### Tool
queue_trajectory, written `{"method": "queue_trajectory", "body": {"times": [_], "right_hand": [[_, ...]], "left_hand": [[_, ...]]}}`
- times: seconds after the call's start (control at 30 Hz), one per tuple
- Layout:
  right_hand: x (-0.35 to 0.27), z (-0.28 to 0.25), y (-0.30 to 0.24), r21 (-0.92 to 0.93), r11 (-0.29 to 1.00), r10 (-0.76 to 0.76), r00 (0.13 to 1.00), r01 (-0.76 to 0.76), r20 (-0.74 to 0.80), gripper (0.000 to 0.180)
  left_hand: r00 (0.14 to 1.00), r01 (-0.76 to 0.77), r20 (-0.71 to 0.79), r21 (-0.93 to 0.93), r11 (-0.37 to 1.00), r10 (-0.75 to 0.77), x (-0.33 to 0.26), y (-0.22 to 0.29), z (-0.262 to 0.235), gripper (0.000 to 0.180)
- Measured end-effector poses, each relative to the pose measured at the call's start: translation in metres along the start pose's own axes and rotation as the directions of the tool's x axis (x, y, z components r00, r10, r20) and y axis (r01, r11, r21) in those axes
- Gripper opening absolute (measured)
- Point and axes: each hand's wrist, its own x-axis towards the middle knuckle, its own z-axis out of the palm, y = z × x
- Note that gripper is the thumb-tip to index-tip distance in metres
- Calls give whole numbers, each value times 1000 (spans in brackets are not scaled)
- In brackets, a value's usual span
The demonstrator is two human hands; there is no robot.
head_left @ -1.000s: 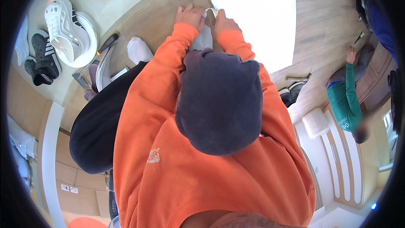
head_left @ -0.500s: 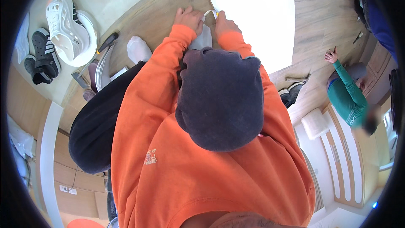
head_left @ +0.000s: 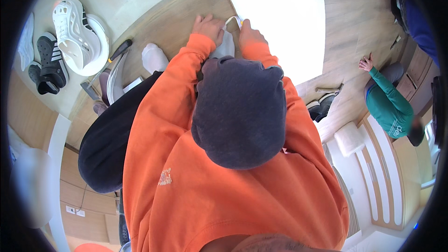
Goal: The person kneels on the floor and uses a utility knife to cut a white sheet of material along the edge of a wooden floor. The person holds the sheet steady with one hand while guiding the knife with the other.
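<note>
While the fingers of your left hand (head_left: 207,27) pinch one end of a thin white strip (head_left: 229,18), your right hand (head_left: 251,33) curls around a small yellow-tipped object (head_left: 241,23) (mostly hidden, so its kind is unclear). The strip arches between your two hands, just beside the edge of a large white sheet (head_left: 284,28). Below it you have one white sock (head_left: 226,45); farther left lie a black-handled tool (head_left: 122,46) and a white clog (head_left: 70,23).
</note>
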Motion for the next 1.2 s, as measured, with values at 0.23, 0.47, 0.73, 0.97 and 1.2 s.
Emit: {"method": "queue_trajectory", "body": {"times": [0.23,0.47,0.73,0.97,1.2], "right_hand": [[6,6,4,0,1000,8,1000,-8,-20,20],[-24,8,16,-32,999,-22,1000,23,13,19],[-56,8,36,68,998,6,998,-2,-62,20],[-25,1,34,115,983,-117,973,142,-199,22],[-11,7,36,94,982,-146,970,167,-195,22]], "left_hand": [[998,-38,41,-5,999,38,-5,8,-7,14],[1000,-11,-3,33,999,11,0,1,-12,15],[972,-43,-234,-135,990,10,21,17,-17,24],[992,11,-122,-8,1000,-12,30,21,14,18],[991,137,9,-35,990,-137,21,25,17,19]]}}
